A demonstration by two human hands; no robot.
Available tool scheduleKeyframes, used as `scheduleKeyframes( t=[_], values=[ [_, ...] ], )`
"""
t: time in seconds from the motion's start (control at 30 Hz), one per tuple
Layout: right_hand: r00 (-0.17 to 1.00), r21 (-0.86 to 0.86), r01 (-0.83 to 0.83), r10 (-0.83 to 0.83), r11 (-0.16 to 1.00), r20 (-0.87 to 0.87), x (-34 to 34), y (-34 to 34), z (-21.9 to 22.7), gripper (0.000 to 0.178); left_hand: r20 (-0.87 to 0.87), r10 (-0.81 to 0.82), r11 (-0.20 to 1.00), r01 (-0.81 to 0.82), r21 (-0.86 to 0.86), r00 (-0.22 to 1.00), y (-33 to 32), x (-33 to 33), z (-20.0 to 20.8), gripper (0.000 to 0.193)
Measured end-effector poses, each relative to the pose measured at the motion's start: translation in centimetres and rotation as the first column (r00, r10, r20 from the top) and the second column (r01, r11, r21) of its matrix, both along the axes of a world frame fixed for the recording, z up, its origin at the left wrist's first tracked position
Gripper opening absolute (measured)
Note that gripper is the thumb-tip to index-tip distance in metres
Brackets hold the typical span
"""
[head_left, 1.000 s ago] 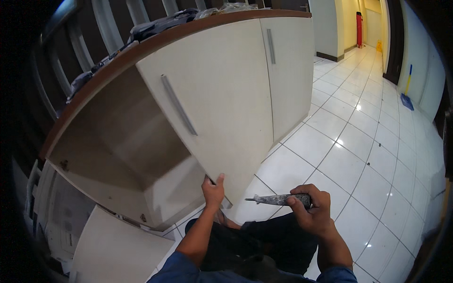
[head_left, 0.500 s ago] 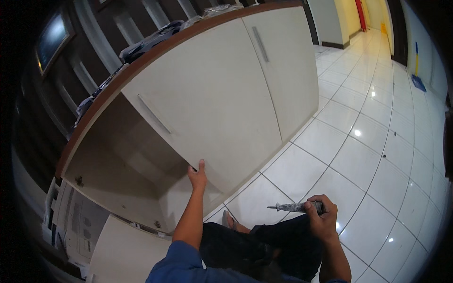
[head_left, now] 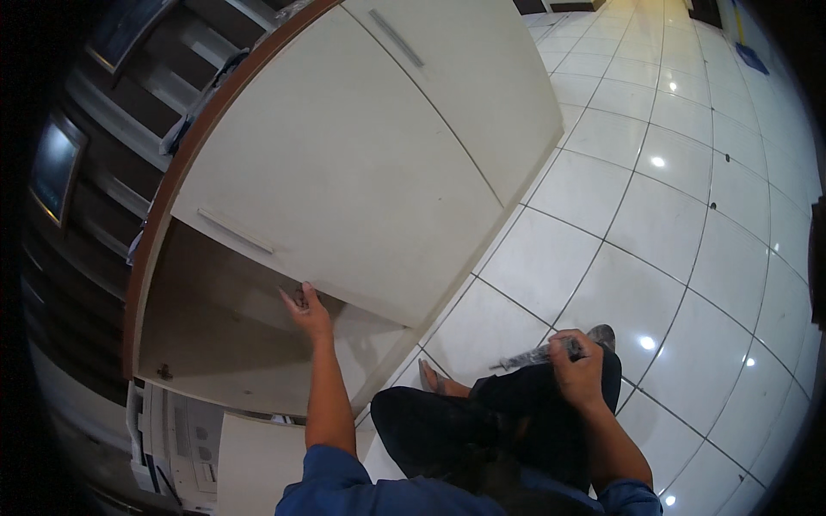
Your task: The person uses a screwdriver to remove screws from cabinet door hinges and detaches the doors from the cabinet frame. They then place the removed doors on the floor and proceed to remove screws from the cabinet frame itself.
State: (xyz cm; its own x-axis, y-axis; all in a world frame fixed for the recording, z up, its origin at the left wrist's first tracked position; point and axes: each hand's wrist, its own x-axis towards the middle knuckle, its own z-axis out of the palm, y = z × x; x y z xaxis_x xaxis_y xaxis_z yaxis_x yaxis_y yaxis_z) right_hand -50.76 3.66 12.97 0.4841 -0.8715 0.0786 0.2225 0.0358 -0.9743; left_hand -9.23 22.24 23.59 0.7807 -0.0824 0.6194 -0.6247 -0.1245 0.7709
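Note:
My left hand (head_left: 308, 311) is at the dark opening of a white cabinet (head_left: 232, 318), close to the edge of the cabinet door (head_left: 327, 163). Its fingers are apart, and I see nothing held in them. Whether it touches the door edge I cannot tell. My right hand (head_left: 578, 365) is closed around a grey, dusty, screwdriver-like tool (head_left: 535, 357) with a thin tip that points left. That tool is over my right knee, and its thick rear end shows beyond my fingers.
Another white cabinet door (head_left: 267, 456) stands swung out near my left arm. Beside it is a pale boxy appliance (head_left: 181, 439). A brown-edged top (head_left: 159, 206) runs along the cabinet. White floor tiles (head_left: 551, 236) stretch to the right, with a blue dustpan (head_left: 751, 58) far off.
My view has shifted, so the cabinet appears further left and higher. My left hand has come off its hold on the door edge, fingers apart. The right hand still holds the tool.

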Motion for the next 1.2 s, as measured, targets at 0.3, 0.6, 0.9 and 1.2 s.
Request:
scheduleKeyframes(
  t=[0.3, 0.6, 0.9, 1.2],
  values=[
    [0.759, 0.414, 0.446, -0.581, 0.793, 0.294, -6.2, -7.8, -3.4, 0.033, 0.136, 0.165, 0.986, -0.164, -0.020, 0.977, -1.4, 0.2, 7.3, 0.076],
    [0.394, -0.468, 0.536, -0.698, 0.703, -0.598, -15.5, -11.0, -17.1, 0.033, 0.205, 0.067, 0.997, -0.070, 0.007, 0.976, -4.0, 0.8, 7.6, 0.049],
    [0.099, -0.625, 0.217, -0.654, 0.750, -0.750, -18.6, -7.5, -27.2, 0.033, 0.174, 0.205, 0.948, -0.239, 0.209, 0.963, -2.1, 1.1, 8.2, 0.046],
    [0.025, -0.755, 0.099, -0.760, 0.648, -0.649, -17.4, -5.7, -21.6, 0.030, 0.116, 0.088, 0.995, -0.082, -0.052, 0.989, -3.4, 0.2, 7.1, 0.048]
  ],
)
